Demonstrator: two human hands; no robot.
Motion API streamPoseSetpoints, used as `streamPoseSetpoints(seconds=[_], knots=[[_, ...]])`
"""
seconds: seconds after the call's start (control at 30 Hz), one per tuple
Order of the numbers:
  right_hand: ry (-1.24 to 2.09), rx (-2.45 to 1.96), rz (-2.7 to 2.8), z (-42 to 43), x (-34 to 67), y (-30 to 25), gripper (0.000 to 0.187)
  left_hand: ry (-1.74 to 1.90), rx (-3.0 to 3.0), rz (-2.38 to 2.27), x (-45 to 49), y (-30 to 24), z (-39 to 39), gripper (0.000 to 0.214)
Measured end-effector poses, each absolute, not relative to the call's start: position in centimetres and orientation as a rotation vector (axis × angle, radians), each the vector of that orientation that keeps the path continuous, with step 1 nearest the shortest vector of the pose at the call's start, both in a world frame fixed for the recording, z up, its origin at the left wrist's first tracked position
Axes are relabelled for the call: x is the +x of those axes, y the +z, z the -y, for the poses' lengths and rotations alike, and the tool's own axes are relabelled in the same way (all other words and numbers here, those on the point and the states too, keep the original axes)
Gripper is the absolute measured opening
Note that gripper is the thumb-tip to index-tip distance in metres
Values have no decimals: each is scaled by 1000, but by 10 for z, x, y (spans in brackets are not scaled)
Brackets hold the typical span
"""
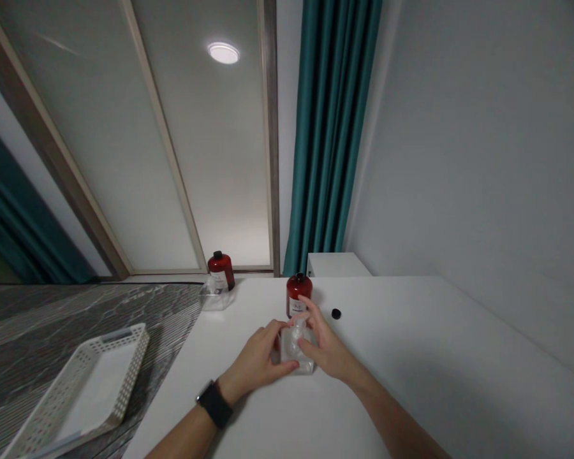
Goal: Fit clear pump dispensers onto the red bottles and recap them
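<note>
A clear, square-based bottle (291, 354) stands on the white table between my hands. My left hand (256, 363) is closed around its left side, thumb along the near edge. My right hand (329, 347) is closed on its narrow, whitish top, with thumb and fingers on either side. Just behind it stands a dark red bottle (299, 290) with a white label and an uncapped neck; my right fingertips overlap its lower front. A small black cap (335, 313) lies to the right of that bottle.
At the table's far left corner, another red bottle (220, 268) wears a black cap, with a second clear container (216, 298) in front. A white perforated basket (131, 357) sits lower left, beyond the table edge. Behind the table are a white cabinet (339, 262) and a teal curtain (332, 127).
</note>
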State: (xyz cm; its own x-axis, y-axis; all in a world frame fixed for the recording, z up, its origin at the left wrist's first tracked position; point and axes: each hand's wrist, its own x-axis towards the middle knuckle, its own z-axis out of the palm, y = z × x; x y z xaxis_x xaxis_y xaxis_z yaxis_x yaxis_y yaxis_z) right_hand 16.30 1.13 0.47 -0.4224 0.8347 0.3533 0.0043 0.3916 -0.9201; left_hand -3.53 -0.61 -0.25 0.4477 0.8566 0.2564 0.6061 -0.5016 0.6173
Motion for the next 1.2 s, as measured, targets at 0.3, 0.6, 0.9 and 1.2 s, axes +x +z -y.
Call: streamPoseSetpoints(seconds=[0.3,0.6,0.9,1.2], knots=[[1057,-825,1638,-16,159,-5,75,737,2257,-1257,-35,-1,7,50],[1205,-748,1679,-13,162,8,65,757,2269,-1228,-36,-3,6,50],[1127,-756,1755,-17,163,3,67,737,2268,-1244,-36,-4,5,51],[1209,-694,1765,-18,166,1,80,733,2263,-1247,-36,-2,6,51]])
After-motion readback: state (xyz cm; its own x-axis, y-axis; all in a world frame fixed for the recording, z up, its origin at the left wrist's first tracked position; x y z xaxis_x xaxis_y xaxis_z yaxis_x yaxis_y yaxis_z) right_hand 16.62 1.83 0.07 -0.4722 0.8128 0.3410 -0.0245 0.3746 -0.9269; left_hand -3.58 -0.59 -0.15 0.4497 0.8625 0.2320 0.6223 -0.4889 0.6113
